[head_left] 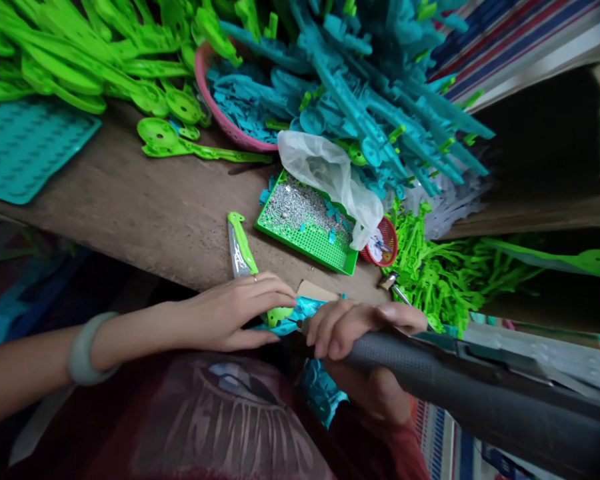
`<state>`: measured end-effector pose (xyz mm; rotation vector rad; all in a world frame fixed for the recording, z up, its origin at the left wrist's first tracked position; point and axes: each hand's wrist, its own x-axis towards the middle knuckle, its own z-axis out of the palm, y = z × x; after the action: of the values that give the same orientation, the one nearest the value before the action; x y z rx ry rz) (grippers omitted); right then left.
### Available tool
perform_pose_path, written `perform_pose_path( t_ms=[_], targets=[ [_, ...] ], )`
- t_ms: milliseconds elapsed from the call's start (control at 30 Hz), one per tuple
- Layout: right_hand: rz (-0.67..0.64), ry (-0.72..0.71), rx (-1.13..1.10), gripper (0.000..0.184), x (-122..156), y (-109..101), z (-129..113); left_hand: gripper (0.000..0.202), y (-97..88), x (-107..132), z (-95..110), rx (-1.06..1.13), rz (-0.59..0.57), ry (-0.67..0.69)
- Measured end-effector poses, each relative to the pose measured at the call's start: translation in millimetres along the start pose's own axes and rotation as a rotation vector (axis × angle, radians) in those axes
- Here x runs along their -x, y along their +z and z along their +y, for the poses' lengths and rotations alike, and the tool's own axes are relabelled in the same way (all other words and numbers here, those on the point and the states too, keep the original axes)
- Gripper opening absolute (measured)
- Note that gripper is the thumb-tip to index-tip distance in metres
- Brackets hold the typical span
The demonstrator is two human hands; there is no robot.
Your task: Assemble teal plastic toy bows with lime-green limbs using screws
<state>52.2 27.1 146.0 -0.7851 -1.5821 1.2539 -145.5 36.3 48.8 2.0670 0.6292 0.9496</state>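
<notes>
My left hand [230, 313] lies flat at the near edge of the wooden table [150, 207], fingers pressing on a green plastic piece with a clear blade-like part [241, 250] and a teal plastic piece [300, 313] under it. A pale bangle sits on that wrist. My right hand [360, 327] is closed around the dark grey grip of a power tool [460, 393], whose tip points at the teal piece between the two hands.
A green mesh tray [307, 230] of small metal screws sits mid-table under a clear plastic bag [330, 173]. A small red basket [383, 243] stands beside it. Piles of green [80, 53] and teal plastic parts [360, 93], a pink basket [230, 127] and a teal mat [25, 147] fill the back.
</notes>
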Motion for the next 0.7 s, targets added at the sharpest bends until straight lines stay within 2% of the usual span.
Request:
perform_pose_path(
  t_ms=[100, 167, 233, 333, 400, 433, 500, 567, 633, 700],
  targets=[
    [0.053, -0.055, -0.102, 0.041, -4, 3, -6, 0.02, 5.1, -5, 11, 0.181, 0.1, -0.04],
    [0.076, -0.092, -0.115, 0.041, -8, 4, -8, 0.02, 7.0, -7, 13, 0.226, 0.139, -0.048],
    [0.126, -0.173, -0.113, 0.04, -16, 1, -6, 0.022, 3.6, -16, 6, 0.176, 0.162, -0.044],
    [0.268, -0.361, -0.044, 0.036, -37, -11, 8, 0.026, -9.5, -49, -21, -0.103, 0.194, -0.022],
    [0.396, -0.466, 0.035, 0.031, -56, -24, 24, 0.026, -18.2, -82, -46, -0.355, 0.145, 0.019],
    [0.46, -0.486, 0.069, 0.028, -65, -30, 33, 0.025, -21.5, -99, -58, -0.456, 0.044, 0.057],
    [0.565, -0.442, 0.107, 0.025, -81, -43, 48, 0.021, -26.1, -125, -79, -0.57, -0.183, 0.181],
    [0.627, -0.358, 0.097, 0.024, -91, -53, 61, 0.02, -29.9, -136, -92, -0.625, -0.313, 0.25],
    [0.646, -0.323, 0.05, 0.024, -98, -59, 73, 0.03, -34.6, -132, -95, -0.706, -0.308, 0.232],
    [0.628, -0.292, 0.015, 0.025, -104, -62, 87, 0.039, -40.5, -118, -88, -0.804, -0.236, 0.201]
  ],
)
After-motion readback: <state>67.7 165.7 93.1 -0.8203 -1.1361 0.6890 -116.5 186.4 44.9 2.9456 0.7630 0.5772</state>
